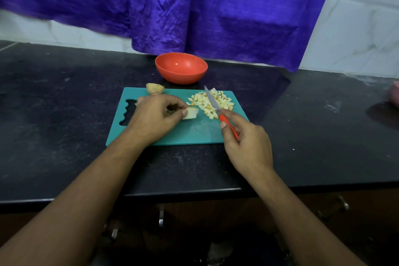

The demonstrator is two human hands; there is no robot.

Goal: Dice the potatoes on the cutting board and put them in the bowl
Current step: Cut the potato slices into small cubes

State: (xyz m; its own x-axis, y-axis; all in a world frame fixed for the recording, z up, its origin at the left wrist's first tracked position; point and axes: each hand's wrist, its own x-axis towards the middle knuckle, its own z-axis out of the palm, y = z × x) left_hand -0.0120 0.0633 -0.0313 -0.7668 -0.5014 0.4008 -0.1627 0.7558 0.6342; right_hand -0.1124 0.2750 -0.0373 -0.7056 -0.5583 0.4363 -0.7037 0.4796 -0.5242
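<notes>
A teal cutting board (194,134) lies on the black counter. My left hand (155,114) pinches a pale potato piece (191,112) at the board's middle. My right hand (246,140) grips the red handle of a small knife (212,101), whose blade points away over a pile of diced potato (212,101) on the board's right part. A brown unpeeled potato chunk (155,88) sits at the board's far left edge. Behind the board stands an orange bowl (181,67), with nothing visible inside.
The black counter (64,114) stretches left and right of the board, its front edge near my forearms. A purple cloth (194,6) hangs against the tiled wall behind the bowl. A pink object (394,95) shows at the far right edge.
</notes>
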